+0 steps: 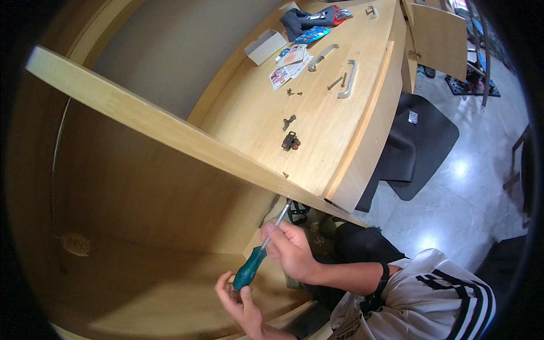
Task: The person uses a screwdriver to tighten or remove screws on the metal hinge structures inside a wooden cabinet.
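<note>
A screwdriver with a green handle [250,270] slants up to the edge of a pale wooden panel [170,131]. Its tip meets the panel's lower side near the desk corner; the exact contact point is hidden. My right hand [291,250] grips the steel shaft between thumb and fingers. Around the butt of the handle, my left hand [240,299] has its thumb and fingertips. Just beyond the panel, a small brass-coloured screw [286,174] lies on the wooden desktop [242,123]. Farther up lie a dark metal fitting [290,141] with brown parts and another small fitting [289,122].
Two metal pull handles [350,78] [321,57], long screws [335,83], cards [293,63], a white box [265,46] and dark cloth [301,21] lie on the desktop. A black chair [420,144] stands right of it. Below the panel is a wooden compartment [170,204].
</note>
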